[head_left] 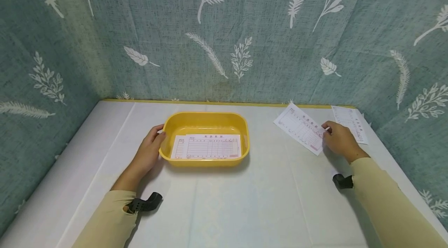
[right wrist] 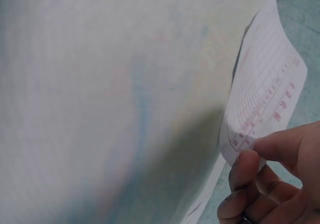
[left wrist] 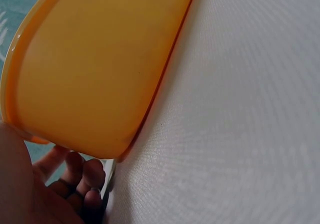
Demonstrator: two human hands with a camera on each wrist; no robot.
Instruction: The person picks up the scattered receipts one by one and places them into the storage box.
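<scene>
Your left hand [head_left: 148, 150] grips the left end of the yellow plastic basin [head_left: 204, 163], likely to steady it; ruled paper forms [head_left: 213, 147] lie inside; your right hand [head_left: 341, 142] pinches a loose form [head_left: 300, 128] by one end, probably to keep its face uncreased.
</scene>
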